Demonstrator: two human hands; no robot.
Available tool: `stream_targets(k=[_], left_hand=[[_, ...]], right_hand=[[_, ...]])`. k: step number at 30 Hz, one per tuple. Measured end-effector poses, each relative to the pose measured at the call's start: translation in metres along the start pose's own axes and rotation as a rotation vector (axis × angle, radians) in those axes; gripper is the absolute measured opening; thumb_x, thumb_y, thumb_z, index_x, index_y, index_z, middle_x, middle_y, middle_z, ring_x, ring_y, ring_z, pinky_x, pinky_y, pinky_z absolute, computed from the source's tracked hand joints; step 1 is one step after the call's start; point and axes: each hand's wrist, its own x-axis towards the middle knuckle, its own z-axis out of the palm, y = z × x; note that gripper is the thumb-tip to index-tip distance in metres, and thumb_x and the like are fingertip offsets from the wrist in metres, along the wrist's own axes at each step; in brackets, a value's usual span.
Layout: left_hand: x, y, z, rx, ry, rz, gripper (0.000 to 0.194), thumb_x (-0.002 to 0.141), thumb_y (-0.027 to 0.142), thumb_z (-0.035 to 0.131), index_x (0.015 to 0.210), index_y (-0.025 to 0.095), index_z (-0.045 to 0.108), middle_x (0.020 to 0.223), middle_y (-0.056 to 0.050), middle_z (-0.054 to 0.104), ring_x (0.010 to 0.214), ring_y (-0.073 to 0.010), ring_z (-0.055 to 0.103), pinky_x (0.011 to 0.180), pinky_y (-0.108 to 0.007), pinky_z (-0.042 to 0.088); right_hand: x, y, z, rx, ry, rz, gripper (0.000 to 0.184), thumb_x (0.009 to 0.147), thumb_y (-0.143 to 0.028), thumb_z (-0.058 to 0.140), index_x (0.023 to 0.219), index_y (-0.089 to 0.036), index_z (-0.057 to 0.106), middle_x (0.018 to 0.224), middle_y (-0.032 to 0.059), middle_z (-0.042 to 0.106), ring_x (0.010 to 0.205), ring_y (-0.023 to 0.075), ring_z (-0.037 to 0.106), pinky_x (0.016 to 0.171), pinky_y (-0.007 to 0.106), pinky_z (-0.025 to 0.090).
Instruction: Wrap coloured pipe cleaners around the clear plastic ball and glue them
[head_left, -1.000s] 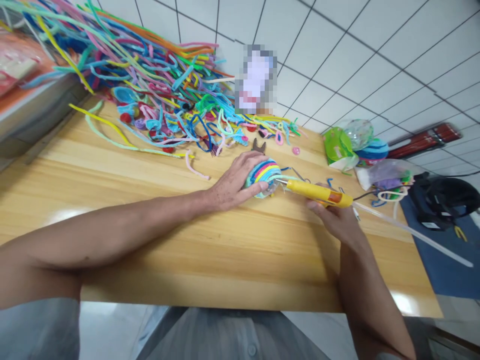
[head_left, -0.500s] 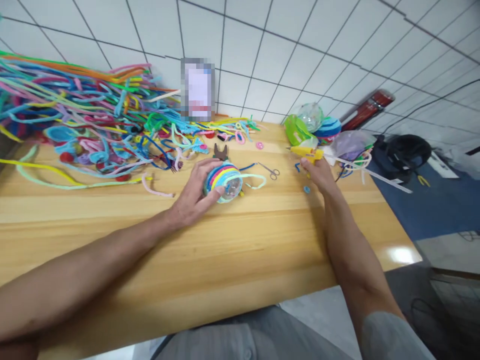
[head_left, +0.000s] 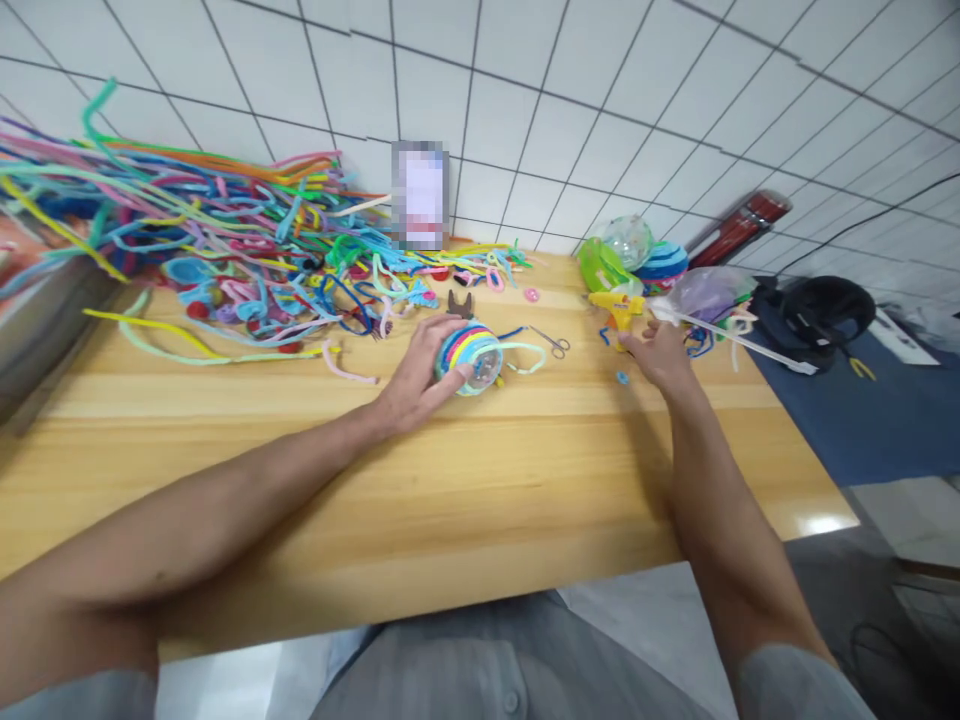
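My left hand (head_left: 415, 378) is closed over a clear ball wrapped in striped pipe cleaners (head_left: 471, 358), pressing it to the wooden table (head_left: 450, 480). A loose light-blue end (head_left: 529, 352) curls off the ball to the right. My right hand (head_left: 660, 355) reaches far right, fingers curled at the handle of a yellow glue gun (head_left: 615, 308) that stands on the table with a white glue stick (head_left: 739, 340) sticking out behind it.
A big heap of coloured pipe cleaners (head_left: 225, 240) covers the back left. Small scissors (head_left: 553, 344) and pliers (head_left: 459, 303) lie near the ball. More wrapped balls and bags (head_left: 645, 262) sit at the back right. The table's right edge drops to a blue mat (head_left: 870, 420).
My right hand has carried the glue gun away from the ball to the right and brought it down upright on the table. My left hand has stayed on the ball.
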Motion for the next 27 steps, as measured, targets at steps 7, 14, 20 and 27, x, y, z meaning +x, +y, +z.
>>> stream_targets(k=[7, 14, 20, 27], left_hand=[[0.001, -0.001, 0.004, -0.059, -0.009, 0.018, 0.060, 0.112, 0.059, 0.053, 0.158, 0.021, 0.048, 0.160, -0.019, 0.055, 0.157, -0.0340, 0.049, 0.134, -0.063, 0.042], [0.000, -0.002, 0.005, -0.066, -0.006, 0.019, 0.061, 0.112, 0.057, 0.054, 0.161, 0.022, 0.047, 0.161, -0.021, 0.054, 0.157, -0.0354, 0.048, 0.133, -0.064, 0.043], [-0.001, 0.000, 0.003, -0.048, -0.005, 0.074, 0.058, 0.112, 0.053, 0.055, 0.162, 0.024, 0.045, 0.159, -0.020, 0.055, 0.158, -0.0345, 0.049, 0.132, -0.062, 0.044], [-0.002, -0.002, 0.006, -0.067, 0.008, 0.086, 0.058, 0.112, 0.054, 0.054, 0.161, 0.024, 0.046, 0.160, -0.020, 0.054, 0.159, -0.0350, 0.048, 0.133, -0.063, 0.044]], right_hand=[[-0.098, -0.106, -0.013, 0.252, -0.049, -0.564, 0.028, 0.100, -0.046, 0.073, 0.121, -0.029, 0.079, 0.120, 0.0109, 0.082, 0.106, 0.0308, 0.076, 0.093, 0.049, 0.061], [-0.111, -0.191, 0.026, 0.407, -0.166, -0.784, 0.011, 0.104, -0.037, 0.072, 0.108, -0.028, 0.076, 0.108, 0.0066, 0.084, 0.106, 0.0284, 0.077, 0.097, 0.045, 0.059], [-0.106, -0.187, 0.039, 0.483, -0.195, -0.687, 0.014, 0.099, -0.034, 0.076, 0.087, -0.027, 0.072, 0.091, 0.0026, 0.082, 0.087, 0.0242, 0.074, 0.084, 0.040, 0.057], [-0.108, -0.194, 0.039, 0.460, -0.197, -0.623, 0.017, 0.093, -0.037, 0.076, 0.079, -0.028, 0.069, 0.084, 0.0016, 0.079, 0.080, 0.0231, 0.070, 0.080, 0.039, 0.056]])
